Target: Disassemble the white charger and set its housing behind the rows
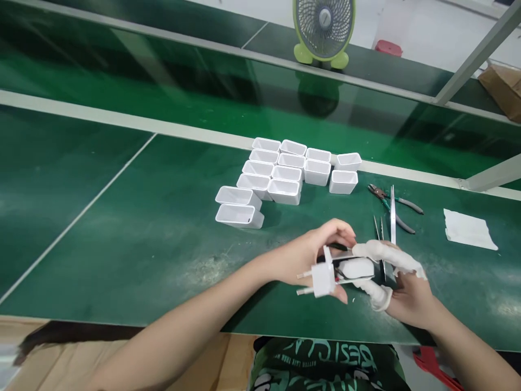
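Observation:
A charger assembly (324,279) with a white two-pin plug head, its pins toward the left, is held above the bench's near edge. Behind the plug head, circuit boards and a white block show uncased. My right hand (411,296) grips the board end between thumb and forefinger, both in white finger covers. From the far side, my left hand (299,252) curls around the plug end; its thumb shows below, and part of its grip is hidden. Tweezers (382,247) lie just beyond my right hand, beside a silver pointed tool (393,214) and cutting pliers (385,198).
Several white open plastic cases (284,190) stand in rows on the green bench (122,244). A white paper piece (470,229) lies at the right. On the raised shelf behind are a green fan (324,27) and a brown box (502,89).

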`<state>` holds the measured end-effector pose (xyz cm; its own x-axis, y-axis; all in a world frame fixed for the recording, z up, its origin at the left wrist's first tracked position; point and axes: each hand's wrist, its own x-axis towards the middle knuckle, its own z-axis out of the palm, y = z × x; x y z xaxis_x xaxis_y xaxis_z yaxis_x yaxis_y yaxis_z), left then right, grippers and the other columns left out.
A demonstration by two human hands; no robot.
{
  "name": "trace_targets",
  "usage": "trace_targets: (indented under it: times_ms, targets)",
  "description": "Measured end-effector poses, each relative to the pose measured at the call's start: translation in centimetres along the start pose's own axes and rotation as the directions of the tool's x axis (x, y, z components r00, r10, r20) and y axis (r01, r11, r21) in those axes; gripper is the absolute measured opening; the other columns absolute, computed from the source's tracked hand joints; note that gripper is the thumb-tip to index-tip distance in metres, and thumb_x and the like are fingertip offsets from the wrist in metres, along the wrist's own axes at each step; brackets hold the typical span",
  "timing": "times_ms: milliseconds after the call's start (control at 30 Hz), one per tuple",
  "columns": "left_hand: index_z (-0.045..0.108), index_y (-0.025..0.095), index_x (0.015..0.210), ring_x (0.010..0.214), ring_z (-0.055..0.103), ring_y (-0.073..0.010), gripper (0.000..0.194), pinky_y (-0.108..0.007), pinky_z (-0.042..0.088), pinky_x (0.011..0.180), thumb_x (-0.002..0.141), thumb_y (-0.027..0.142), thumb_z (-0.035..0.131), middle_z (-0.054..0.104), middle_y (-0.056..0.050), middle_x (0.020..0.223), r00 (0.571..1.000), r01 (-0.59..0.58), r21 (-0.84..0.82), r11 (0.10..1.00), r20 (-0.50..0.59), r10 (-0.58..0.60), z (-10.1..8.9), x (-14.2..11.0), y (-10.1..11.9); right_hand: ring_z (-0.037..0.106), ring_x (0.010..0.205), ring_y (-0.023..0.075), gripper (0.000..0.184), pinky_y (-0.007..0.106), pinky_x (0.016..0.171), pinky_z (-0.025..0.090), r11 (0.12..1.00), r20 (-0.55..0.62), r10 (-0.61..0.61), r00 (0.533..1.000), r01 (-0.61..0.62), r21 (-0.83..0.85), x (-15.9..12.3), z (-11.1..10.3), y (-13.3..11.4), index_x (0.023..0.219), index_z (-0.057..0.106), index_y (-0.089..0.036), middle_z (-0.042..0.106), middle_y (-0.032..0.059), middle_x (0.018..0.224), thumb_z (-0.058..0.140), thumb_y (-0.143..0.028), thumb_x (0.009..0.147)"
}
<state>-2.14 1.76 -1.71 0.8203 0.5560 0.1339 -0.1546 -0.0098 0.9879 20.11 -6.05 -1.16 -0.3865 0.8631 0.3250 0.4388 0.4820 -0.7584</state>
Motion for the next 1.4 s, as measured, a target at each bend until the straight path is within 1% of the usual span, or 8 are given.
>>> trace_targets:
  times_ms: [133,333,500,667,800,1033,1233,1400]
  targets:
    - [0.048,0.024,0.125,0.117,0.054,-0.0294,0.086,-0.045,0.047,0.1,0.053,0.033,0.093,0.053,-0.011,0.126,0.997,0.074,0.316,0.946,-0.032,-0.067,-2.2,-0.4,1.3,0.068,0.096,0.0262,0.05,0.039,0.078,0.06,0.992,-0.018,-0.042,0.999,0.04,-0.121,0.4,2.5,0.6,0.138,0.043,-0.026,0.067,0.0105,0.107,0.06,-0.023,0.091]
    - [0.062,0.018,0.105,0.086,0.06,-0.0176,0.033,-0.03,0.05,0.077,0.078,0.03,0.076,0.064,-0.006,0.099,0.984,0.049,0.513,0.857,-0.173,0.047,-1.6,-0.8,2.9,0.066,0.087,0.0252,0.047,0.04,0.072,0.06,0.983,-0.004,-0.026,1.0,0.025,-0.183,0.4,3.8,1.7,0.138,0.039,-0.022,0.063,0.0102,0.101,0.055,-0.025,0.094]
    - [0.06,0.018,0.11,0.082,0.058,-0.0152,0.025,-0.028,0.049,0.074,0.086,0.025,0.064,0.065,-0.004,0.095,0.947,0.139,0.517,0.845,-0.319,0.039,-0.7,-0.9,3.0,0.066,0.087,0.024,0.037,0.036,0.072,0.059,0.975,-0.029,-0.058,0.998,0.05,-0.218,0.5,3.6,2.0,0.131,0.046,-0.023,0.063,0.0108,0.102,0.052,-0.022,0.095]
    - [0.058,0.018,0.095,0.076,0.055,-0.0128,0.013,-0.026,0.047,0.068,0.084,0.022,0.063,0.061,-0.002,0.091,0.965,0.21,0.45,0.868,-0.24,-0.109,-1.1,-0.7,3.6,0.065,0.087,0.0235,0.033,0.036,0.075,0.058,0.955,0.019,-0.108,0.994,0.109,-0.275,0.2,3.5,2.6,0.123,0.051,-0.022,0.064,0.0097,0.1,0.054,-0.015,0.091]
    - [0.06,0.017,0.093,0.076,0.056,-0.0132,0.012,-0.026,0.047,0.069,0.083,0.022,0.065,0.061,-0.002,0.088,0.967,0.203,0.412,0.888,-0.228,-0.116,-1.3,-0.7,3.9,0.062,0.091,0.0241,0.036,0.037,0.076,0.056,0.907,0.085,-0.204,0.975,0.221,-0.358,0.2,3.0,2.5,0.122,0.05,-0.023,0.061,0.0108,0.103,0.051,-0.008,0.089]
    - [0.065,0.017,0.1,0.079,0.058,-0.0144,0.017,-0.026,0.048,0.067,0.083,0.02,0.069,0.064,-0.005,0.092,0.98,0.083,0.56,0.825,-0.196,0.034,-1.1,-1.1,3.6,0.05,0.074,0.0203,0.029,0.028,0.056,0.043,0.865,0.062,-0.299,0.952,0.298,-0.403,0.9,2.9,1.9,0.105,0.055,-0.021,0.054,0.0079,0.09,0.046,-0.001,0.087]
    - [0.061,0.022,0.12,0.094,0.059,-0.0168,0.037,-0.029,0.052,0.08,0.086,0.007,0.063,0.063,-0.006,0.101,0.966,-0.151,0.697,0.701,-0.045,0.254,-1.1,-1.5,3.2,0.061,0.085,0.0223,0.039,0.035,0.069,0.056,0.973,-0.064,-0.186,0.98,0.175,-0.149,1.2,3.8,2.3,0.133,0.04,-0.021,0.058,0.0109,0.102,0.05,-0.02,0.096]
    - [0.063,0.025,0.119,0.112,0.056,-0.022,0.039,-0.035,0.052,0.089,0.087,0.003,0.058,0.057,-0.01,0.116,0.961,-0.162,0.792,0.589,-0.009,0.276,-1.0,-1.5,3.2,0.067,0.099,0.0266,0.052,0.043,0.081,0.06,0.989,-0.141,-0.102,0.985,0.085,-0.124,0.9,4.2,2.7,0.143,0.031,-0.021,0.061,0.0161,0.117,0.052,-0.034,0.097]
